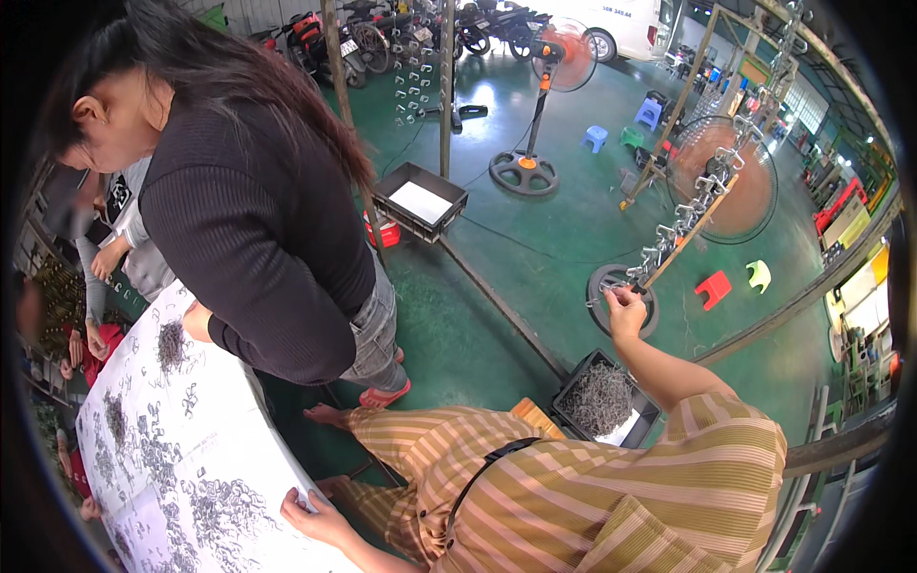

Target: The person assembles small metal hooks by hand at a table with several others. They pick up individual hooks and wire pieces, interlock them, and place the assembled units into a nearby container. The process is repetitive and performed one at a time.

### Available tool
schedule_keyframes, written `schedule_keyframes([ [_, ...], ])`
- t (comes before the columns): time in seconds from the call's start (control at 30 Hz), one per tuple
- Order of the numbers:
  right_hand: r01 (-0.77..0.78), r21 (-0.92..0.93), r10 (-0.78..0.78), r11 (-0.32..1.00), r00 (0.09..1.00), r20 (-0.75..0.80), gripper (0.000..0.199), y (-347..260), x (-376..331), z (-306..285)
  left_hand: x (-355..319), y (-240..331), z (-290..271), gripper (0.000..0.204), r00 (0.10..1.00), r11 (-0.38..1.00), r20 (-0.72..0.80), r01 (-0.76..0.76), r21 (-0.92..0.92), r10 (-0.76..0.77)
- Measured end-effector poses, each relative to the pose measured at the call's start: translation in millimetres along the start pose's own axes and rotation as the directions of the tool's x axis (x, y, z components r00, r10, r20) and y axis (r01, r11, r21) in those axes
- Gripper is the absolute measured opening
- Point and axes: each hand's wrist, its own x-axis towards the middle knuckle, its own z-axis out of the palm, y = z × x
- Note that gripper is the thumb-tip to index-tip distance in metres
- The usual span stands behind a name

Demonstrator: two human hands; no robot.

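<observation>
My left hand [313, 520] rests at the near edge of the white-covered table [250, 420], its fingers stretched out and holding nothing I can see. Many small bent metal pieces [229, 511] lie scattered over that cover. Out to the right, my right hand [626, 310] is raised with its fingertips pinched at a small metal hook [608, 286]. It is at the lower end of a slanting row of hanging metal hooks [659, 250], beside a wooden strip [702, 224]. Fine detail at the fingertips is too small to tell.
A co-worker in a dark top [248, 210] stands close on the left, one hand at the table. A crate full of metal pieces [600, 396] sits by my right side. Farther off are a dark crate [420, 201], a standing fan [564, 57], another fan [723, 179] and a red stool [713, 289].
</observation>
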Motion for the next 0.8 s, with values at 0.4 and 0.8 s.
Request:
schedule_keyframes([
  [0.4,-0.133,0.128,0.130,0.983,0.991,0.033,0.021,-19.6,-24.2,1.8,0.2,1.9,-0.9,0.022,1.000,1.000,0.003,-0.003,0.014,0.003],
  [0.8,0.019,-0.156,-0.021,0.988,1.000,-0.008,0.016,-22.9,-18.0,-17.8,0.2,4.3,-2.6,0.022,1.000,1.000,0.009,-0.005,0.018,0.005],
])
